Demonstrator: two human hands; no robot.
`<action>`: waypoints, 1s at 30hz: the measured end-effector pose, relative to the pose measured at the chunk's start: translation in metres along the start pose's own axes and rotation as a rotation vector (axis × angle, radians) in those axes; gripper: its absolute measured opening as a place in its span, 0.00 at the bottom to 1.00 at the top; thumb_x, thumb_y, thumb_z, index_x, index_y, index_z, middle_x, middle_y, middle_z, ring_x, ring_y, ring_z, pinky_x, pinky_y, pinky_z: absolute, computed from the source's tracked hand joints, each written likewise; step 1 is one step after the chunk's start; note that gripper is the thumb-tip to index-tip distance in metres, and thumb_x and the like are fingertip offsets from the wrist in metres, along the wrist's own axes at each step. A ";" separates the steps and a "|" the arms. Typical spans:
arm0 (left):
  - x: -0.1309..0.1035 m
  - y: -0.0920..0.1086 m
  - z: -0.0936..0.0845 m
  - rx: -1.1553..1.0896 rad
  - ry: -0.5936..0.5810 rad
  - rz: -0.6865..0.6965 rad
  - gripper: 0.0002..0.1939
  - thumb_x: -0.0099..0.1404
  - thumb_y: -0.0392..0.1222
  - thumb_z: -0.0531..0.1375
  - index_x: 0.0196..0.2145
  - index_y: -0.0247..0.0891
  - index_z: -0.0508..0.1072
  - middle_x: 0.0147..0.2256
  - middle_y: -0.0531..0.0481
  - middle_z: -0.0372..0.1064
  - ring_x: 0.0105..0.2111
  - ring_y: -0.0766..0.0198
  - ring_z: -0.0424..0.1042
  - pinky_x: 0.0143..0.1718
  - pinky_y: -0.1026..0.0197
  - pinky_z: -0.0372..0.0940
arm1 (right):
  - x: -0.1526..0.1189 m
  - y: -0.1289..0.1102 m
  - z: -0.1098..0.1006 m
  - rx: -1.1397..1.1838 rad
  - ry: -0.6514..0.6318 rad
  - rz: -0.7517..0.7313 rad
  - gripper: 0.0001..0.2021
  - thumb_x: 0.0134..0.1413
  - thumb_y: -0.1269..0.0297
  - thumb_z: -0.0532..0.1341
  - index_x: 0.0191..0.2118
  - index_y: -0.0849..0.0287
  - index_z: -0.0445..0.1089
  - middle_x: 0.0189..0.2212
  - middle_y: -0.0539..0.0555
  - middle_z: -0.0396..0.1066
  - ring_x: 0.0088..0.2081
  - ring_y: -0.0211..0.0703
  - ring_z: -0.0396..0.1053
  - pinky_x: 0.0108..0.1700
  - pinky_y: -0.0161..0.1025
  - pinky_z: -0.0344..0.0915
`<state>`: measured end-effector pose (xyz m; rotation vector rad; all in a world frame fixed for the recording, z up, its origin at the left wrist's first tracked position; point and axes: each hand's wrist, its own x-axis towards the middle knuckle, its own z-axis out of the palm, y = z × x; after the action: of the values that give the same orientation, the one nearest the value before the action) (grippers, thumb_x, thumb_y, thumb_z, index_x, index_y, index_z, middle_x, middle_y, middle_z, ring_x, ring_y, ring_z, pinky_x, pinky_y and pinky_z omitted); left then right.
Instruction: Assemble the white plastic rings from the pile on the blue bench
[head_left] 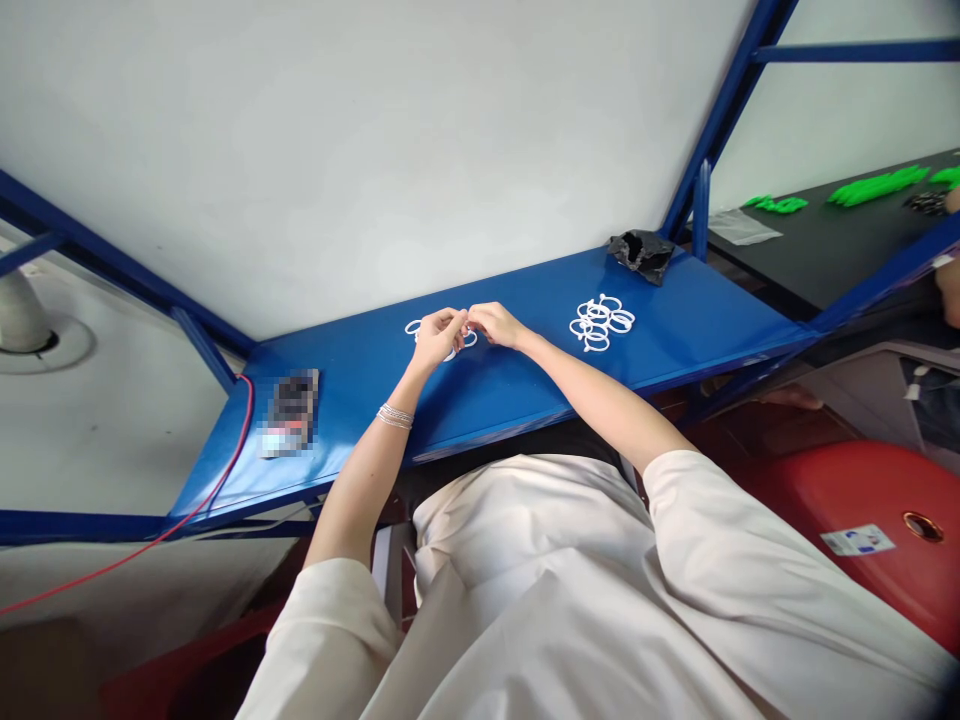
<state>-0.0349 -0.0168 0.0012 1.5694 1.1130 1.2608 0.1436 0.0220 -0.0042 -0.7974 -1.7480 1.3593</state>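
My left hand (441,338) and my right hand (493,324) meet fingertip to fingertip over the middle of the blue table (517,385). Both are closed in a pinch, and whatever lies between the fingers is too small or hidden to make out. Several white rings (412,327) show around and beneath my left hand, partly covered by it. To the right of my right hand lies a loose pile of white rings (598,325), some with small knobs on their rims.
A crumpled black bag (642,256) sits at the back right of the table. A blurred-out flat object (291,412) lies at the left, near a red cable (244,440). Blue frame posts (701,210) flank the table. Beyond stands a dark table (817,235) with green pieces (879,185). A red stool (870,500) is at right.
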 end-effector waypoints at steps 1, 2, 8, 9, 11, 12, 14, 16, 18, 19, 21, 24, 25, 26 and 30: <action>0.000 -0.001 0.000 0.006 0.018 -0.005 0.27 0.68 0.63 0.73 0.28 0.38 0.75 0.21 0.52 0.71 0.17 0.69 0.70 0.19 0.66 0.64 | 0.001 0.002 0.000 -0.042 0.008 -0.055 0.14 0.68 0.58 0.58 0.30 0.55 0.67 0.23 0.47 0.63 0.26 0.39 0.57 0.29 0.37 0.56; 0.001 -0.001 0.000 0.010 0.038 -0.012 0.25 0.67 0.62 0.74 0.30 0.38 0.75 0.23 0.52 0.72 0.17 0.69 0.70 0.19 0.66 0.64 | 0.001 0.003 0.000 -0.080 0.021 -0.099 0.12 0.66 0.59 0.59 0.31 0.56 0.69 0.26 0.48 0.66 0.28 0.40 0.61 0.32 0.37 0.58; 0.003 -0.001 0.002 0.040 0.125 -0.032 0.17 0.64 0.51 0.76 0.33 0.37 0.77 0.24 0.53 0.74 0.16 0.70 0.70 0.18 0.67 0.63 | 0.002 0.006 -0.003 -0.276 0.109 -0.139 0.08 0.61 0.58 0.66 0.39 0.57 0.70 0.31 0.48 0.72 0.33 0.42 0.67 0.38 0.38 0.61; 0.003 -0.001 0.002 0.041 0.127 -0.033 0.16 0.64 0.50 0.76 0.34 0.37 0.77 0.26 0.52 0.76 0.17 0.70 0.70 0.18 0.67 0.63 | 0.001 0.005 -0.004 -0.294 0.113 -0.133 0.09 0.61 0.59 0.67 0.39 0.57 0.70 0.31 0.48 0.73 0.33 0.42 0.68 0.38 0.38 0.61; 0.003 -0.001 0.003 0.041 0.126 -0.037 0.15 0.63 0.49 0.75 0.34 0.36 0.78 0.27 0.51 0.77 0.17 0.70 0.71 0.18 0.67 0.64 | -0.001 0.004 -0.006 -0.314 0.118 -0.118 0.08 0.60 0.61 0.68 0.40 0.57 0.70 0.33 0.50 0.75 0.33 0.42 0.70 0.37 0.37 0.62; 0.003 -0.001 0.003 0.043 0.124 -0.038 0.14 0.63 0.48 0.75 0.35 0.36 0.78 0.28 0.51 0.77 0.17 0.70 0.71 0.18 0.67 0.64 | -0.001 0.004 -0.007 -0.318 0.121 -0.110 0.08 0.60 0.61 0.68 0.39 0.57 0.70 0.33 0.50 0.76 0.33 0.41 0.71 0.36 0.37 0.63; 0.003 -0.002 0.003 0.042 0.121 -0.036 0.14 0.62 0.48 0.75 0.35 0.36 0.79 0.28 0.52 0.76 0.18 0.70 0.71 0.18 0.67 0.64 | -0.001 0.005 -0.008 -0.308 0.116 -0.091 0.09 0.61 0.61 0.69 0.38 0.58 0.70 0.33 0.51 0.78 0.31 0.41 0.71 0.35 0.36 0.64; 0.003 -0.001 0.001 0.027 0.112 -0.024 0.15 0.62 0.49 0.75 0.36 0.36 0.80 0.28 0.51 0.77 0.19 0.69 0.71 0.19 0.66 0.65 | 0.000 0.005 -0.008 -0.264 0.092 -0.067 0.09 0.63 0.60 0.70 0.39 0.58 0.72 0.34 0.52 0.78 0.30 0.40 0.72 0.32 0.35 0.65; 0.003 -0.001 0.000 0.012 0.105 -0.004 0.16 0.61 0.51 0.75 0.37 0.37 0.80 0.29 0.51 0.78 0.20 0.69 0.72 0.19 0.66 0.65 | 0.002 0.005 -0.007 -0.175 0.039 -0.033 0.08 0.66 0.60 0.70 0.41 0.59 0.74 0.34 0.52 0.79 0.30 0.41 0.74 0.30 0.34 0.66; 0.004 -0.001 -0.001 0.009 0.102 0.006 0.17 0.61 0.52 0.76 0.37 0.37 0.80 0.30 0.50 0.78 0.20 0.68 0.73 0.19 0.66 0.66 | 0.003 0.005 -0.006 -0.116 0.004 -0.010 0.08 0.68 0.60 0.68 0.41 0.60 0.75 0.34 0.53 0.79 0.30 0.41 0.75 0.29 0.34 0.67; 0.004 -0.002 -0.003 0.011 0.095 0.020 0.18 0.60 0.53 0.76 0.38 0.38 0.81 0.29 0.50 0.78 0.21 0.67 0.73 0.20 0.65 0.66 | 0.005 0.004 -0.004 -0.001 -0.053 0.047 0.10 0.74 0.61 0.63 0.40 0.60 0.75 0.34 0.54 0.79 0.30 0.41 0.75 0.27 0.34 0.67; 0.004 -0.004 -0.005 0.011 0.093 0.028 0.19 0.59 0.55 0.76 0.37 0.38 0.82 0.27 0.51 0.76 0.21 0.66 0.72 0.20 0.64 0.66 | 0.005 0.002 -0.003 0.034 -0.054 0.092 0.18 0.79 0.64 0.54 0.33 0.59 0.71 0.27 0.51 0.74 0.25 0.40 0.71 0.26 0.35 0.64; 0.004 -0.004 -0.005 0.013 0.092 0.028 0.19 0.59 0.55 0.76 0.37 0.38 0.82 0.26 0.51 0.76 0.20 0.67 0.71 0.20 0.64 0.65 | 0.005 0.002 -0.003 0.001 -0.040 0.082 0.20 0.80 0.65 0.52 0.31 0.58 0.69 0.24 0.50 0.71 0.23 0.40 0.68 0.26 0.35 0.62; 0.004 -0.005 -0.005 0.016 0.088 0.027 0.19 0.59 0.56 0.76 0.37 0.38 0.82 0.26 0.50 0.76 0.20 0.67 0.71 0.20 0.64 0.65 | 0.004 0.002 -0.003 -0.042 -0.029 0.062 0.21 0.80 0.66 0.52 0.30 0.57 0.68 0.22 0.48 0.67 0.22 0.39 0.65 0.26 0.35 0.60; 0.003 -0.004 -0.004 0.023 0.053 0.013 0.22 0.58 0.58 0.77 0.38 0.37 0.83 0.26 0.50 0.77 0.21 0.67 0.71 0.21 0.64 0.66 | 0.001 0.001 -0.005 -0.225 -0.019 -0.054 0.21 0.79 0.63 0.54 0.29 0.57 0.66 0.22 0.46 0.63 0.25 0.38 0.60 0.31 0.36 0.54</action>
<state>-0.0391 -0.0123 -0.0016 1.5704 1.1559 1.3094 0.1477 0.0253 -0.0048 -0.8540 -1.9469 1.1509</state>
